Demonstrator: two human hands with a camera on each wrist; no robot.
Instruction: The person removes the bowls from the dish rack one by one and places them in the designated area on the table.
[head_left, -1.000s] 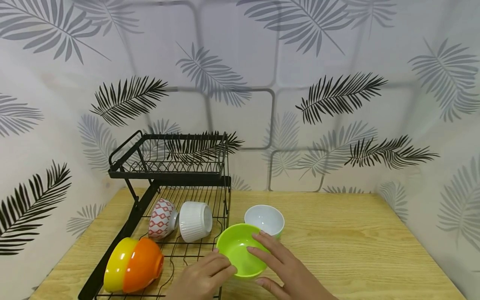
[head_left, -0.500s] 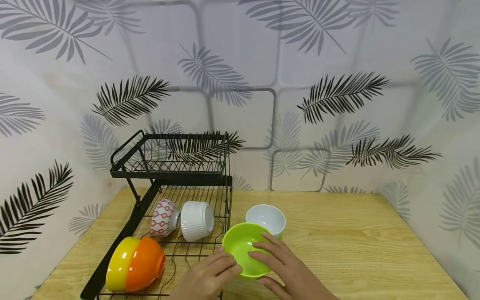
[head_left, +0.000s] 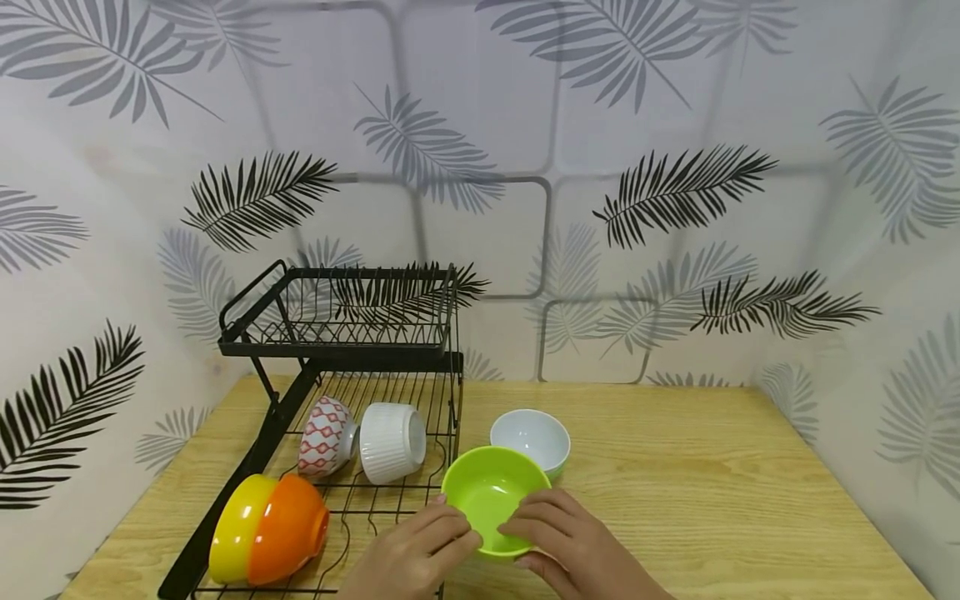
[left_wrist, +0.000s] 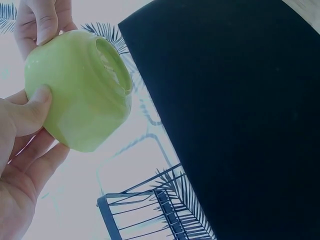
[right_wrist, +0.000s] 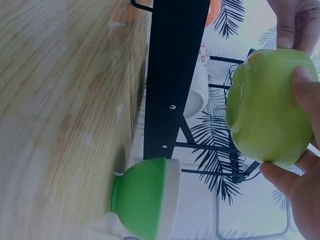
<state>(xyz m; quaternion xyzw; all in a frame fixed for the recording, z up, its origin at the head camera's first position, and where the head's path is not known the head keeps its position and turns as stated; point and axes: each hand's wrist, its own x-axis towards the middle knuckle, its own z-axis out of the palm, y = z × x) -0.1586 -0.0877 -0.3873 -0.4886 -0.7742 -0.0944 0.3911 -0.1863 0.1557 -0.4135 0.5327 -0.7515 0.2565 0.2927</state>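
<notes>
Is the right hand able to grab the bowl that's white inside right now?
Probably not straight away: the right hand is gripping the lime bowl, which is held in front of the white-lined bowl.

The round lime-green bowl (head_left: 489,492) is smooth and glossy, catching bright highlights; whether plastic or glazed ceramic, I cannot tell. The round yellow bowl (head_left: 237,530) and round orange bowl (head_left: 288,532) shine too. Fine ribs texture the deep white bowl (head_left: 390,444), while the round green bowl with white interior (right_wrist: 142,199) looks smooth. The two-tier black wire rack (head_left: 337,351) looks like metal with a matt coating. The pale yellow-brown tabletop (head_left: 697,475) shows wood grain under a slight sheen.
</notes>
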